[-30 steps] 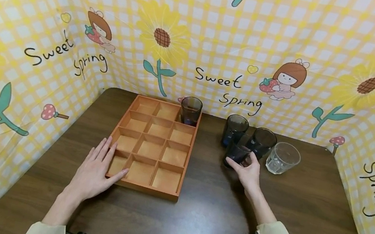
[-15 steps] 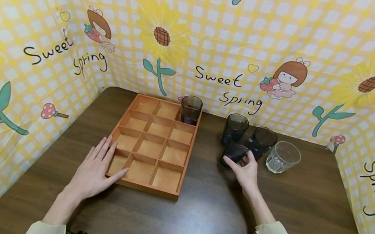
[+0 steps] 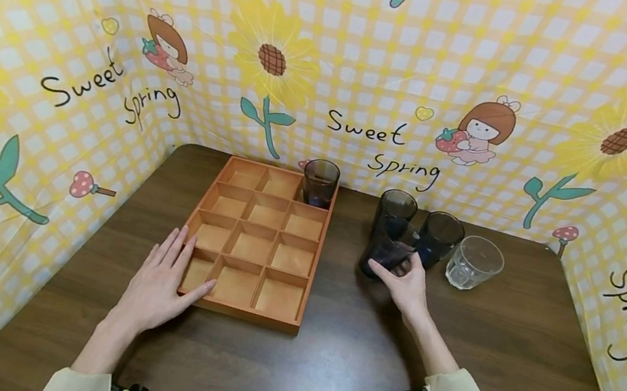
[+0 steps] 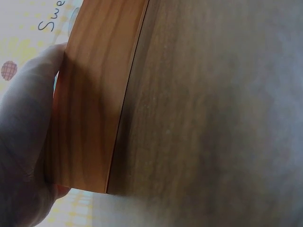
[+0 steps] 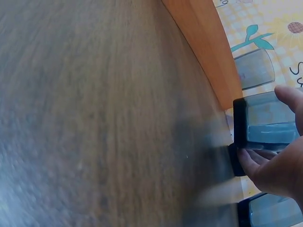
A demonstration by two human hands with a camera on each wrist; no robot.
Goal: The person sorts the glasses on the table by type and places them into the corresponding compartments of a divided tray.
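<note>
My right hand (image 3: 411, 289) grips a dark tinted drinking glass (image 3: 394, 250) between thumb and fingers, slightly tilted. In the right wrist view the held glass (image 5: 265, 111) shows its thick dark base apart from the tabletop. Behind it in the head view stand two more dark glasses, one at the back left (image 3: 396, 202) and one to the right (image 3: 442, 234). A clear glass (image 3: 475, 264) is rightmost. My left hand (image 3: 154, 290) rests with straight fingers along the left edge of a wooden compartment tray (image 3: 261, 320), its thumb over the front rim.
Another dark glass (image 3: 319, 186) sits upright in the tray's back right compartment. Dark wooden tabletop (image 3: 320, 376) extends around the tray. A yellow checked cloth (image 3: 376, 47) encloses the back and both sides close to the table edges.
My right hand has shifted a little to the left with the dark glass, which is more tilted than before. The left hand and tray stay put.
</note>
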